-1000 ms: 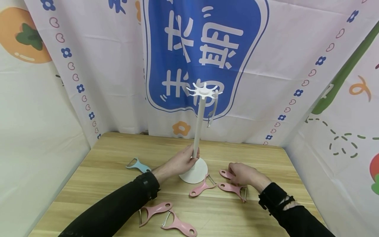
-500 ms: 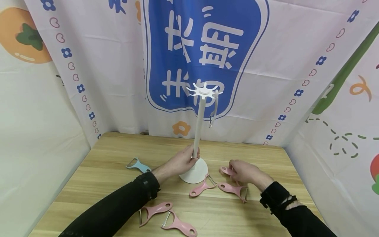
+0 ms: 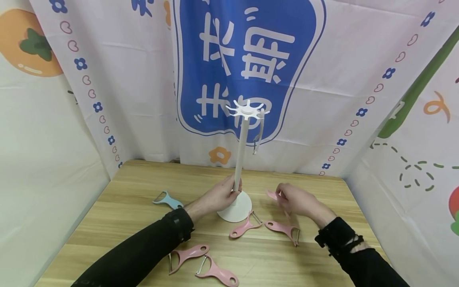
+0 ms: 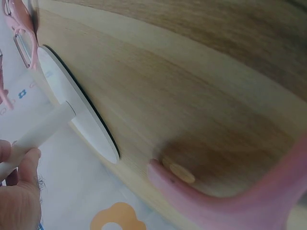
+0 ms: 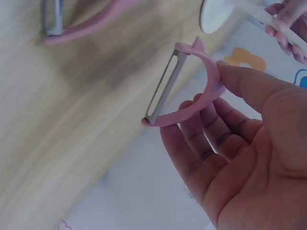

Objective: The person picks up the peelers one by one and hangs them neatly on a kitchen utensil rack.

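My left hand (image 3: pixel 223 196) grips the white pole (image 3: pixel 242 153) of an upright stand just above its round base (image 3: pixel 234 214). Several hooks (image 3: pixel 247 108) ring the stand's top, and a pale peeler (image 3: pixel 260 129) hangs from one on the right. To the right of the stand, my right hand (image 3: pixel 300 202) holds a pink peeler (image 5: pixel 212 81) raised over the table. In the right wrist view, thumb and fingers pinch it near its blade end, blade facing away from the palm. Two pink peelers, one by the base (image 3: pixel 241 231) and one beneath the right hand (image 3: pixel 277 227), lie on the wood.
Two more pink peelers, one (image 3: pixel 191 252) beside another (image 3: pixel 223 275), lie at the front of the wooden table (image 3: pixel 143 235). A light blue peeler (image 3: pixel 171 201) lies left of the stand, close to the left wrist. Printed cloth (image 3: pixel 150 119) closes off the back and sides.
My right hand has lifted its pink peeler off the table and moved slightly up and back with it. My left hand stays on the pole.
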`<state>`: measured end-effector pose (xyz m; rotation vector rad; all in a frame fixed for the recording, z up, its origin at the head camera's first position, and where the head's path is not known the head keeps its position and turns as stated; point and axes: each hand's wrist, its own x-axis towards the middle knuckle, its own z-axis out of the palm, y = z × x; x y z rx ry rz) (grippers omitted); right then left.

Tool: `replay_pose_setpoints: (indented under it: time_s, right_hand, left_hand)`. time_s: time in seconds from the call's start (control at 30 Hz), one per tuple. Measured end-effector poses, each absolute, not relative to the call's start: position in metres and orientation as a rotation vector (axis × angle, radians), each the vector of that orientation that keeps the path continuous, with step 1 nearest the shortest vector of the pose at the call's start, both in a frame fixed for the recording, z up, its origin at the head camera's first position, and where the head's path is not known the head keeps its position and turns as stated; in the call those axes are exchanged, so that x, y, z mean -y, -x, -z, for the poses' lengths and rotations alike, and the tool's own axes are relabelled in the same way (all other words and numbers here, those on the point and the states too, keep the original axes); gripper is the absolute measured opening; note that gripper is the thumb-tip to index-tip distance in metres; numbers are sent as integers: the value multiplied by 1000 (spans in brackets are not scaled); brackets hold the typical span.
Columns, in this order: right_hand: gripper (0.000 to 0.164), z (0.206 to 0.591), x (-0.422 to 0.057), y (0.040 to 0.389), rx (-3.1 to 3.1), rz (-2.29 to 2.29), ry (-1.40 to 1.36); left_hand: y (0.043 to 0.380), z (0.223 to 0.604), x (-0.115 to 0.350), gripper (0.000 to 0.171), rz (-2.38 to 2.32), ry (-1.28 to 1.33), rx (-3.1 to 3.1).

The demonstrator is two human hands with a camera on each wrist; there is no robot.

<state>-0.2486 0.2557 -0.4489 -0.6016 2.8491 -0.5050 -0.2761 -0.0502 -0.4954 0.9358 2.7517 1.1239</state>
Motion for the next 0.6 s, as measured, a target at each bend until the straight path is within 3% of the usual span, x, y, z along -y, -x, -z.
replay_pose_setpoints:
  time_s: [0.6]
  right_hand:
    - [32, 418, -253, 257, -2987, 717, 785]
  left_hand:
    - [275, 495, 50, 19, -1129, -945, -2764]
